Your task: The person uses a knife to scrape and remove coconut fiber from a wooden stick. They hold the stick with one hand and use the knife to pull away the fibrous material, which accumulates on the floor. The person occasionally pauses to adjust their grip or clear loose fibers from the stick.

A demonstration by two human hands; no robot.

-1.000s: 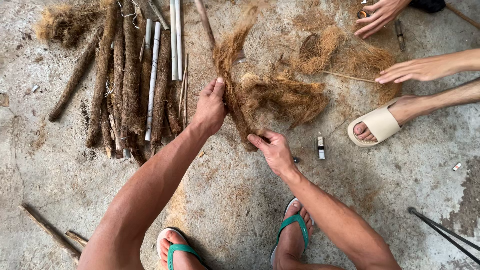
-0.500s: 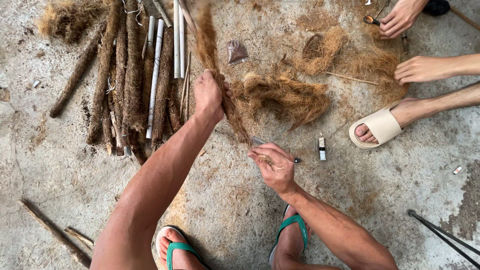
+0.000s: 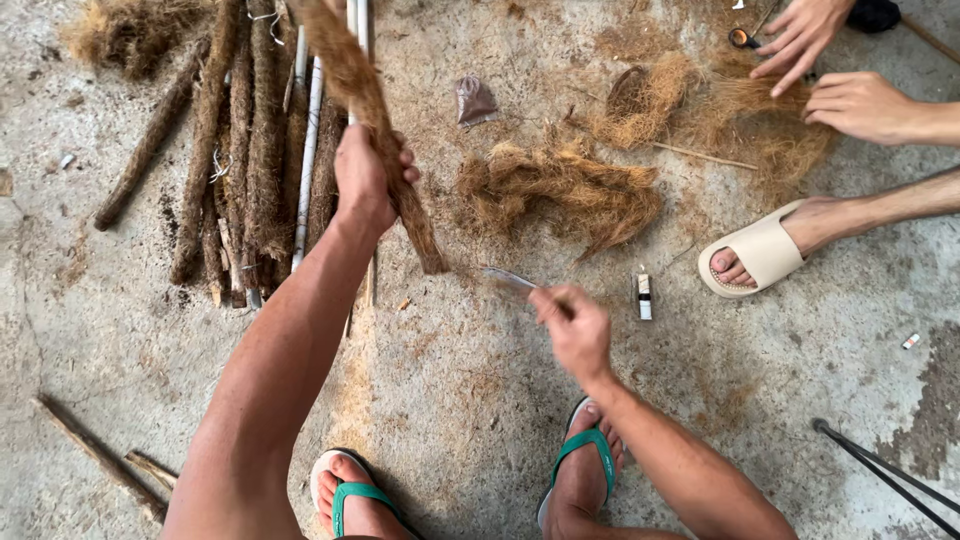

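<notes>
Left hand (image 3: 362, 180): grip clamped around a fibre-wrapped stick (image 3: 372, 120), held tilted above the concrete floor (image 3: 460, 400), just beside the row of wrapped sticks (image 3: 240, 150) near the floor's far left edge. Right hand (image 3: 575, 330): grip closed on a thin blade (image 3: 510, 279), blurred. Loose fibre pile (image 3: 570, 190) lies beyond the blade. Another person's hands (image 3: 860, 100) rest on fibre at the far right corner

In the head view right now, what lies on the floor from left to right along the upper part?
Row of fibre-wrapped sticks → fibre stick held by the left hand → small grey pouch → loose brown fibre pile → another person's hands.
</notes>
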